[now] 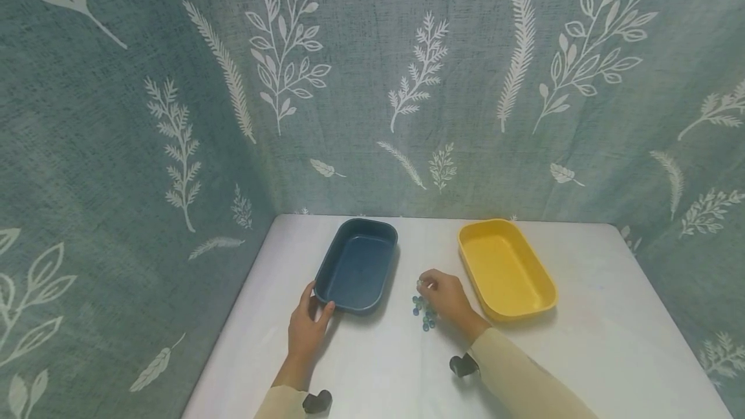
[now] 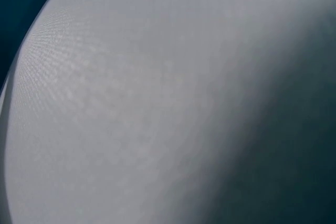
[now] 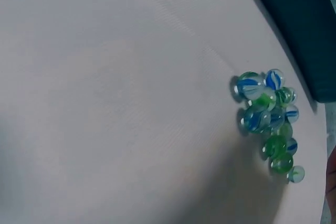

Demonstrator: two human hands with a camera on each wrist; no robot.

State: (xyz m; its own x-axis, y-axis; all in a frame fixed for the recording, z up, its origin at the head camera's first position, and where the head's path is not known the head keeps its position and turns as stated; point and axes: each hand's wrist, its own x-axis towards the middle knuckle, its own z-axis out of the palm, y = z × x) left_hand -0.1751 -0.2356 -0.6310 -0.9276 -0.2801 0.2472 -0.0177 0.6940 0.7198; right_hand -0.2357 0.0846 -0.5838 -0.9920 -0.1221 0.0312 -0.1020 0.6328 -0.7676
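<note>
My right hand pinches a pale green glass marble between thumb and forefinger at the far end of a marble cluster. More marbles, clear glass with blue or green swirls, lie bunched on the white tabletop beneath that hand. In the right wrist view only a sliver of finger shows at the right edge. My left hand holds the near left corner of a deep blue tray, thumb at the near side and fingers along the left side. The blue tray's inside shows no contents.
Right of the marbles stands a yellow tray, angled on the white table. Patterned green cloth walls the table's back and sides. The left wrist view shows mostly blurred white tabletop, with a dark blue edge at upper left.
</note>
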